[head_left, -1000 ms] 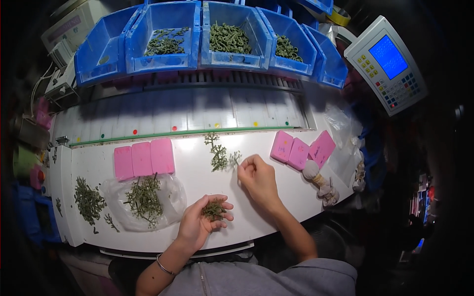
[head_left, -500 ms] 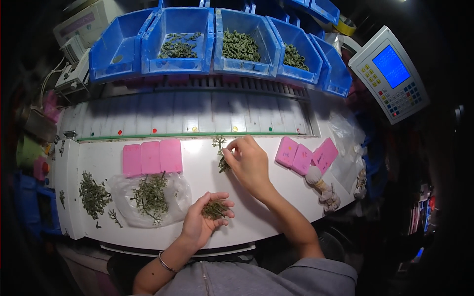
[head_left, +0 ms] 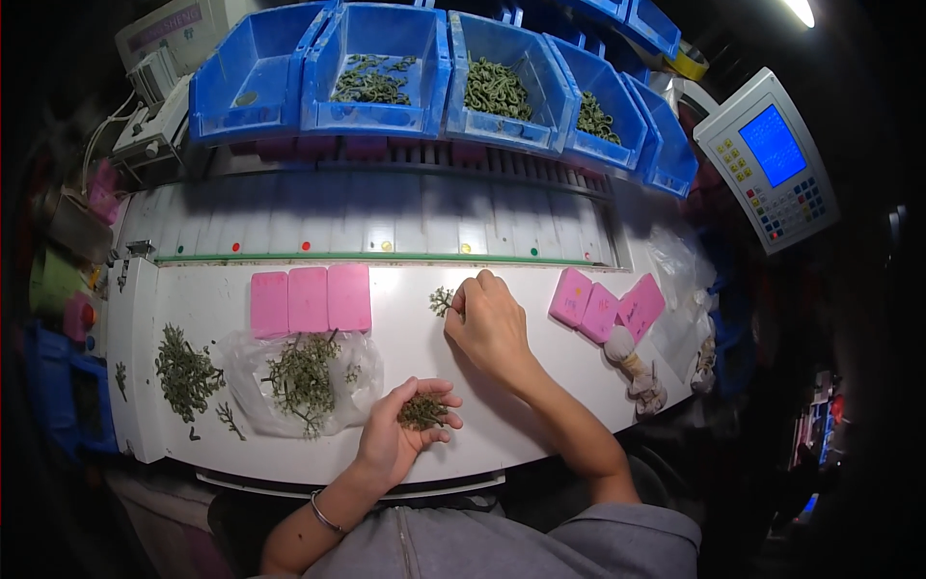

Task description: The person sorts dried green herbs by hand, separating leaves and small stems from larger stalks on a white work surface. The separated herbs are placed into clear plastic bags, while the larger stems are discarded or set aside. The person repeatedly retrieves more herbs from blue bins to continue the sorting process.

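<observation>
Far left of the counter (head_left: pixel 540 425): loose pile (head_left: pixel 190 374) of green pieces, one small twig (head_left: pixel 230 421) just beside it. Next, a clear plastic bag (head_left: pixel 249 405) spread flat, heap (head_left: pixel 304 376) of branched green stems on it; three pink blocks (head_left: pixel 310 301) stand side by side behind the bag. Left hand (head_left: pixel 386 442) palm up, near the bag's right edge, fingers loosely curled and apart, cradling a green clump (head_left: pixel 422 411). Farther back, a green sprig (head_left: pixel 441 300) at the right hand (head_left: pixel 489 326); that hand's fingers are bent and drawn narrow, tips partly hidden, so cannot tell whether they grip it. Right: three more pink blocks (head_left: pixel 598 310), knotted pale cloth (head_left: pixel 637 374) just in front, panel (head_left: pixel 769 159) with blue screen beyond.
</observation>
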Motion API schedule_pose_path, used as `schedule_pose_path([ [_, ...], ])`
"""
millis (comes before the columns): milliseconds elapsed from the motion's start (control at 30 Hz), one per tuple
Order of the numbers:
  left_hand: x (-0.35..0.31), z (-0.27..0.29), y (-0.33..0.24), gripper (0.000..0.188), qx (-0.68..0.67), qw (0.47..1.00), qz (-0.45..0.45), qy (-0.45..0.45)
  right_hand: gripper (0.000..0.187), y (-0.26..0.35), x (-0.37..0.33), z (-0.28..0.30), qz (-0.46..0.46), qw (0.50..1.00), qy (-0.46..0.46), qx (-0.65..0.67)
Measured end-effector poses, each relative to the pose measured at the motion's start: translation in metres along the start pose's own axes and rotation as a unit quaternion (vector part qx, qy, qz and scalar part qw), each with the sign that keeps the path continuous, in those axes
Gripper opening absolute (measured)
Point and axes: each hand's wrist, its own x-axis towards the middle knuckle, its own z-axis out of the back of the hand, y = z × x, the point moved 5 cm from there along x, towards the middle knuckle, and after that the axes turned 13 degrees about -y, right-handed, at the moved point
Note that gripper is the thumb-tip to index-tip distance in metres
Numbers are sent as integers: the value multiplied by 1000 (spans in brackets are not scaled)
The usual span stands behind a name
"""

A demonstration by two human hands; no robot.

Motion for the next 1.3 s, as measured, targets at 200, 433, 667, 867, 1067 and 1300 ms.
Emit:
schedule_pose_path([
  [200,1,0,-1,42,2,1000,0,9,10,1,-3,-1,12,1000,1,4],
  [433,2,-2,0,43,3,1000,0,10,10,13,-6,10,20,998,9,59],
  [667,2,-3,1,47,-31,999,32,5,16,35,-38,63,30,960,144,237],
  [867,3,-4,0,46,-3,1000,23,19,11,-4,-32,59,-62,984,-10,169],
  [1067,1,-6,-2,42,-1,1000,20,19,12,-24,-17,35,-103,991,6,79],
  [1300,-2,-4,-6,37,-10,999,5,32,11,-19,-16,25,-107,992,33,60],
])
